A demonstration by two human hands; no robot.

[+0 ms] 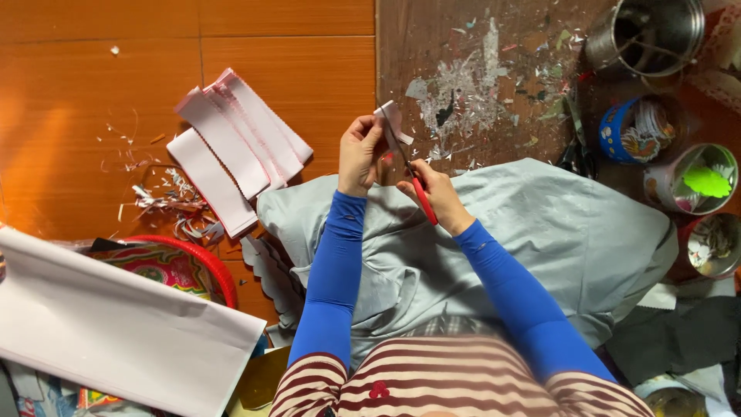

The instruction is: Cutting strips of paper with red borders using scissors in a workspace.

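- My left hand (360, 154) was closed in a pinch on a small white paper piece (394, 123), holding it up over the far edge of the grey cloth (571, 232).
- My right hand (438, 194) was wrapped shut around the red-handled scissors (413, 174), whose blades ran up against the paper piece; I could not tell how far the blades stood apart.
- Both hands sat close together, near the middle of the scene, with blue sleeves (333, 270) running back toward me.
- Beyond the hands lay a scuffed wooden board (463, 46) speckled with paper scraps.
- To the left, on the orange floor (77, 93), a fanned stack of white paper strips (231, 147) lay beside a litter of thin trimmings (166, 197).
- Nearer left, a large white sheet (116, 332) overlapped a red-rimmed basket (204, 259).
- On the far right stood a metal tin (656, 31), a blue tub (637, 131) and two more round tins, one holding a green cut-out (706, 181).
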